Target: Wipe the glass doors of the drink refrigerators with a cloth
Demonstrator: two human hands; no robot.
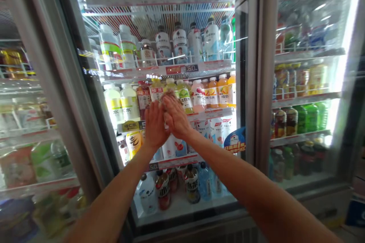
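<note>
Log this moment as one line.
place: glass-door drinks fridge | left hand: pressed against right hand | between them: small crumpled thing, too blurred to name | behind: orange plastic juice bottles

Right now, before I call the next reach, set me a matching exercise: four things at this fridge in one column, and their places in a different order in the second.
Things
1. orange bottles
2. green bottles
3. black-capped white bottles
4. left hand and right hand

Places
A. pressed together in front of the bottles
B. on the second shelf down
C. at the right end of the third shelf down
D. in the right-hand cabinet

Pairs: 1-C, 2-D, 3-B, 4-A
</note>
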